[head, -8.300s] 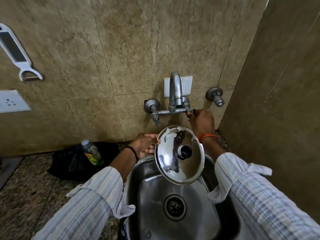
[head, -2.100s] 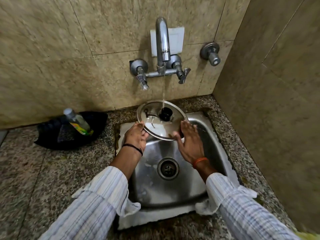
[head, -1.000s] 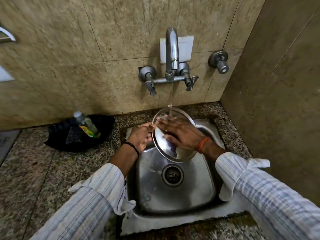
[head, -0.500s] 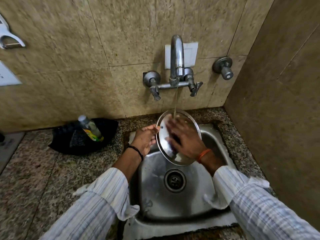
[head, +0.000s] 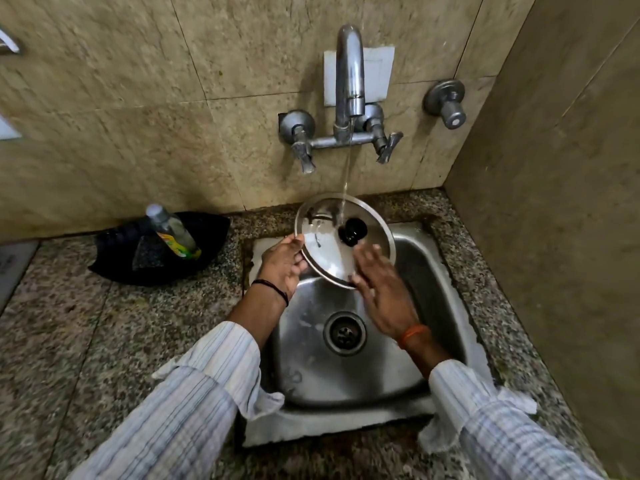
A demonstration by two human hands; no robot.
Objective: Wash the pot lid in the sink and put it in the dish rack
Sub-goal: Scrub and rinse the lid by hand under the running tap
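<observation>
A round steel pot lid (head: 329,247) with a black knob (head: 352,231) facing up is held tilted over the back of the steel sink (head: 429,306). A thin stream of water from the tap (head: 349,74) lands on the lid beside the knob. My left hand (head: 284,263) grips the lid's left rim. My right hand (head: 382,292) lies flat with fingers spread, its fingertips on the lid's near right edge. No dish rack is in view.
A black tray (head: 204,244) holding a small bottle (head: 173,232) sits on the granite counter (head: 104,334) left of the sink. A tiled wall stands behind, with two tap handles and a separate valve (head: 446,102). A side wall closes off the right.
The lid has been turned over, so its knob side now faces up under the stream. My right hand slid from the lid's centre down to its near edge.
</observation>
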